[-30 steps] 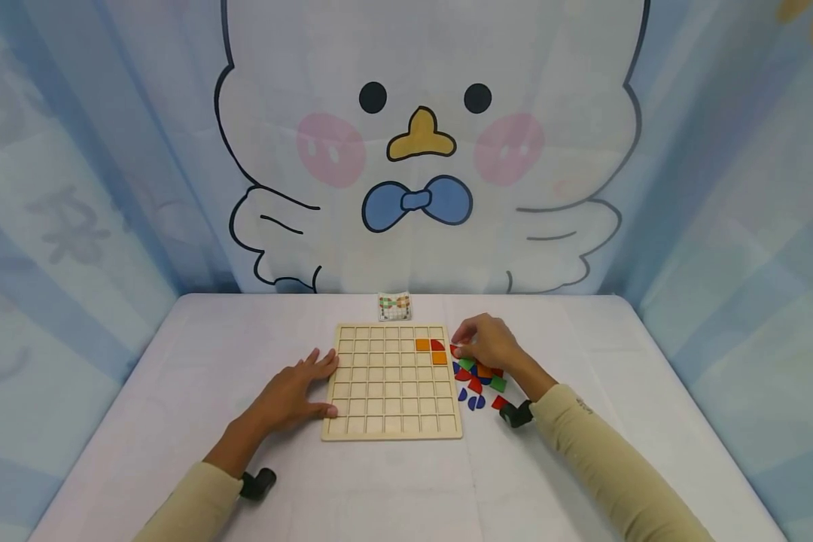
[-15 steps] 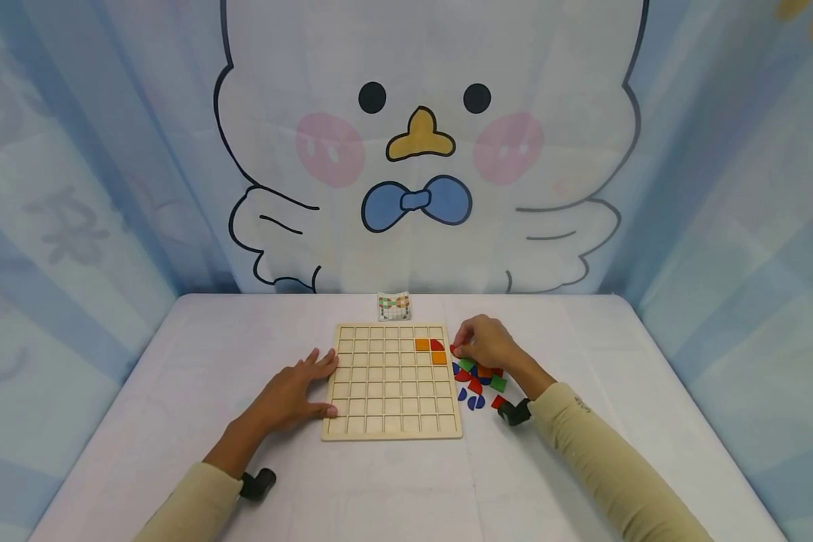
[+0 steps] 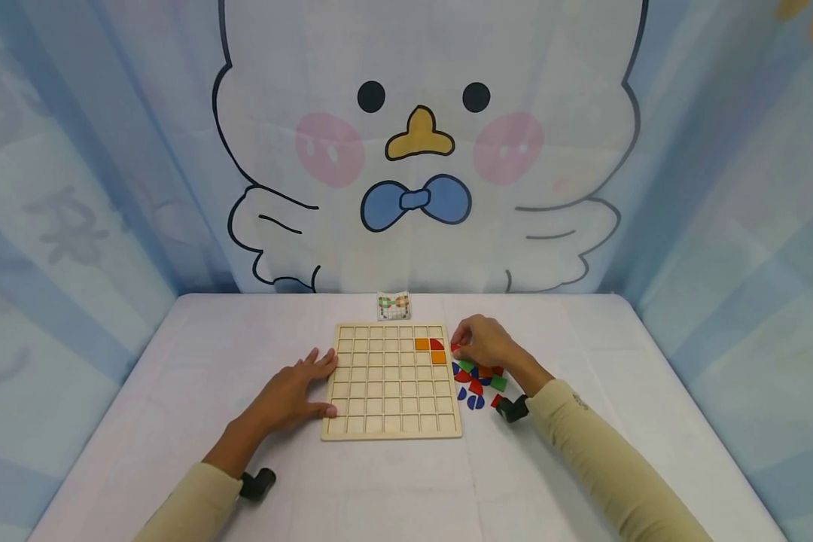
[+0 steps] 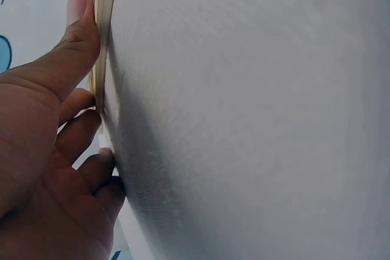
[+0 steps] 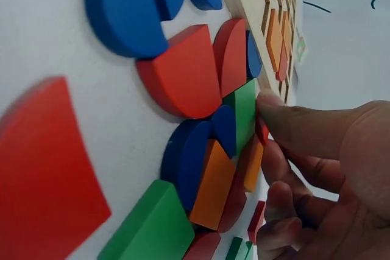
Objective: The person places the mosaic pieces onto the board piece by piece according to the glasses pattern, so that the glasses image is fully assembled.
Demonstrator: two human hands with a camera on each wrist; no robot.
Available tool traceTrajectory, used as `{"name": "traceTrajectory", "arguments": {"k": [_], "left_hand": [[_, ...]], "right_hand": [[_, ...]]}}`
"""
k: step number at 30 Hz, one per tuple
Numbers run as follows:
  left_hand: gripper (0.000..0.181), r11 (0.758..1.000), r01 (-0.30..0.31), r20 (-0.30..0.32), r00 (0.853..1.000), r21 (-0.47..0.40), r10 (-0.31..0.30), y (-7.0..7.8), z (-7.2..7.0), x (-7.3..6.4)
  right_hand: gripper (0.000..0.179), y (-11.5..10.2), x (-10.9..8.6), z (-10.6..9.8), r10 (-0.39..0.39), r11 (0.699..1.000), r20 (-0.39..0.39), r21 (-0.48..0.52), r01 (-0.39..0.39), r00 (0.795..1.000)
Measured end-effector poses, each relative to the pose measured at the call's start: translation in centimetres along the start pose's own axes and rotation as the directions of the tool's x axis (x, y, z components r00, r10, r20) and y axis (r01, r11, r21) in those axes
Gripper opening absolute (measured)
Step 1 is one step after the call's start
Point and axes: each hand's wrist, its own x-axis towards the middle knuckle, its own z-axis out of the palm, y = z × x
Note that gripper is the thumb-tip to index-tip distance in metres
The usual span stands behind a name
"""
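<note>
A wooden grid board [image 3: 384,390] lies on the white table, with two orange squares [image 3: 422,344] and a red quarter-circle [image 3: 436,345] set in its upper right cells. My left hand [image 3: 291,393] rests at the board's left edge, fingers spread; in the left wrist view its thumb [image 4: 78,38] lies along the rim. Beside the board's upper right edge, my right hand [image 3: 486,342] pinches a small red piece [image 3: 455,348] between thumb and fingers. The right wrist view shows this red piece [image 5: 262,129] mostly hidden by the thumb.
Loose red, blue, green and orange pieces lie right of the board, including a green square [image 3: 498,382], a blue half-circle [image 5: 119,13] and a red quarter-circle [image 5: 52,175]. A small pattern card [image 3: 394,306] sits behind the board. A printed curtain [image 3: 413,248] hangs behind the table.
My right fingertips have shifted very slightly at the red piece, which shows a little differently between them. The left hand and the board stay put.
</note>
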Motion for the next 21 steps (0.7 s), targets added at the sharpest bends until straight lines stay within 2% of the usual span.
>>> {"name": "traceTrajectory", "arguments": {"k": [6, 10, 14, 21], "left_hand": [[0.1, 1.0, -0.005, -0.005, 1.0, -0.012, 0.005, -0.04, 0.06, -0.07], [0.099, 1.0, -0.015, -0.009, 1.0, -0.012, 0.015, -0.06, 0.04, -0.09], [0.099, 1.0, -0.012, -0.007, 1.0, -0.008, 0.012, -0.07, 0.02, -0.09], [0.099, 1.0, -0.011, -0.008, 1.0, -0.013, 0.011, -0.11, 0.0, -0.05]], "right_hand": [[0.017, -0.03, 0.09, -0.11, 0.075, 0.996, -0.014, 0.048, -0.074, 0.997], [0.011, 0.43, 0.08, -0.15, 0.08, 0.993, -0.035, 0.091, -0.077, 0.996], [0.005, 0.66, 0.08, -0.22, 0.043, 0.99, -0.074, 0.137, -0.033, 0.996], [0.007, -0.21, 0.43, 0.18, -0.04, 0.984, -0.139, 0.167, 0.063, 0.989]]}}
